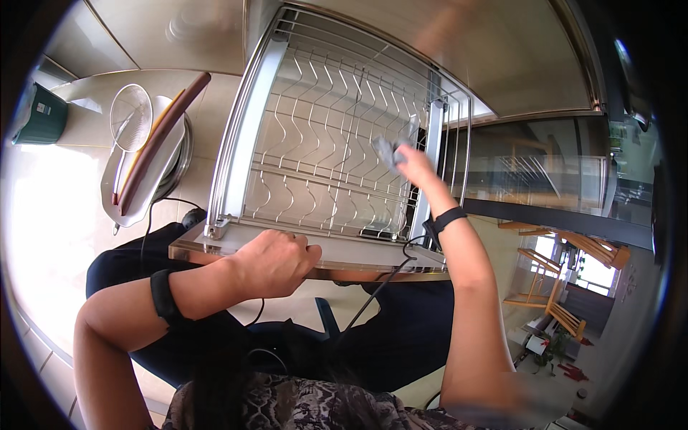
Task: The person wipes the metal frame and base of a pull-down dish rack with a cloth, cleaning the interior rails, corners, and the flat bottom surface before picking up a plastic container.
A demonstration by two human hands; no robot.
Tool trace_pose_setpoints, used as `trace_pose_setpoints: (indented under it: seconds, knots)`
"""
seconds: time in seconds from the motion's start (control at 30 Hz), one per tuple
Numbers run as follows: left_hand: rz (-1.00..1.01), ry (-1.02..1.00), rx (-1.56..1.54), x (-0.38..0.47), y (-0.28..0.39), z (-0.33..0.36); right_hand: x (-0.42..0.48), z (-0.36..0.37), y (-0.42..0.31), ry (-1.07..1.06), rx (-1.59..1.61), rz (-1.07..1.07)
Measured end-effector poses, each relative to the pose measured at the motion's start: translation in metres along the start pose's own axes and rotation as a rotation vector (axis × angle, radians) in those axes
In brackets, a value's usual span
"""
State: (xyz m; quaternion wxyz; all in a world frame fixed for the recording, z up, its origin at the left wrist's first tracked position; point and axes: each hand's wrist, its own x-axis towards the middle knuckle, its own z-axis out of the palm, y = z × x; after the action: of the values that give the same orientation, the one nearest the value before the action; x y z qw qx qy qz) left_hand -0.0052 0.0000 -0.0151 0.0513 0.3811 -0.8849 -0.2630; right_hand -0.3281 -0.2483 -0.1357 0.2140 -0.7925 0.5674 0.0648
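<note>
A pulled-out drawer with a metal wire dish rack (pixel 336 134) spreads out before me, its wavy wires bare of dishes. My right hand (pixel 416 164) grips a grey cloth (pixel 388 152) over the right part of the rack; whether the cloth touches the wires I cannot tell. At the near side, my left hand (pixel 279 263) is curled over the top edge of the drawer front (pixel 365 266). Its fingertips are hidden behind the knuckles. A thin black cable (pixel 376 295) runs across the drawer front near its right end.
On the floor to the left, a white oval platter (pixel 113 188) carries a wire strainer (pixel 131 118) and a brown rolling pin (pixel 161 145). Farther left is a dark green bin (pixel 45 115). Cabinet fronts (pixel 500 48) stand behind the drawer. Wooden chairs (pixel 559 301) are at the far right.
</note>
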Motion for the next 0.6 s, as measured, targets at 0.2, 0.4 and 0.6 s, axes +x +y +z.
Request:
trace_pose_setpoints:
  seconds: [0.2,0.4,0.6]
  knots:
    - [0.012,0.023,0.001,-0.002,-0.002,0.003,-0.024,0.023,-0.037,-0.043,-0.228,-0.056]
    - [0.006,0.038,-0.007,-0.003,-0.001,0.004,-0.013,0.005,-0.055,-0.236,0.177,-0.316]
    - [0.003,0.024,-0.007,-0.001,-0.001,0.002,-0.01,0.008,-0.032,0.133,0.044,-0.206]
